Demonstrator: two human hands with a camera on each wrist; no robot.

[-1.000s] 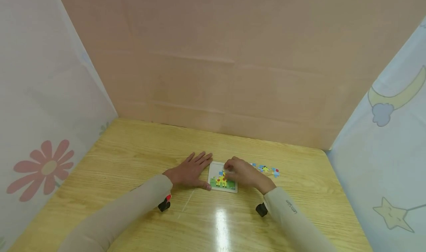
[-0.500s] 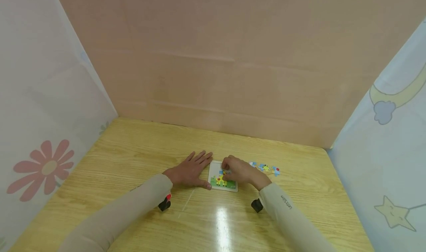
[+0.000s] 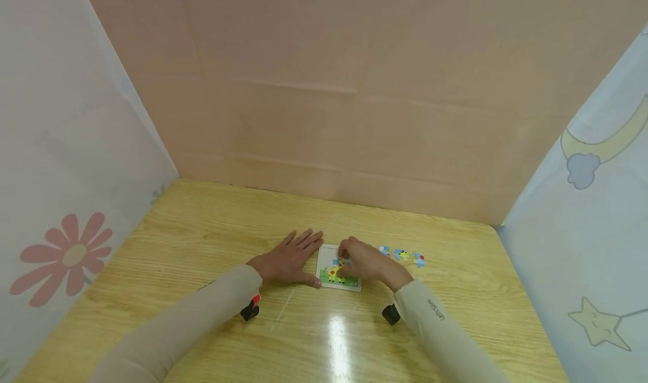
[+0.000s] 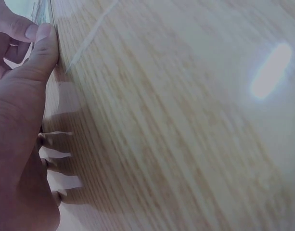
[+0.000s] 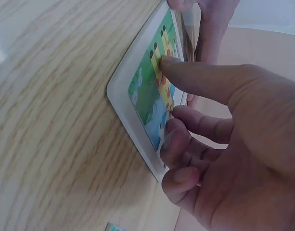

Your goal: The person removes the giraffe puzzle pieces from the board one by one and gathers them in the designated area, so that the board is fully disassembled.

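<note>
A small jigsaw puzzle board [image 3: 326, 250] with a pale frame lies on the table, showing a yellow giraffe on green ground. My left hand [image 3: 288, 259] lies spread and flat beside it, its thumb at the board's lower left edge. Over the board's right side, my right hand [image 3: 364, 258] has curled fingers. In the right wrist view its thumb [image 5: 170, 63] touches the giraffe picture, and the index fingertip rests at the upper part of the picture, with a puzzle piece [image 5: 161, 91] of the giraffe between them. The right hand hides part of the board.
Several loose puzzle pieces [image 3: 402, 255] in blue and yellow lie on the wooden table [image 3: 217, 220] right of the board. A tan backdrop [image 3: 324, 118] rises behind, with printed white sheets at both sides. Black wrist-worn devices [image 3: 391, 314] show under the sleeves.
My right hand has shifted slightly left and closer over the board, then stayed nearly still there. The left hand has not moved. More blue shows in the puzzle beside the right fingers.
</note>
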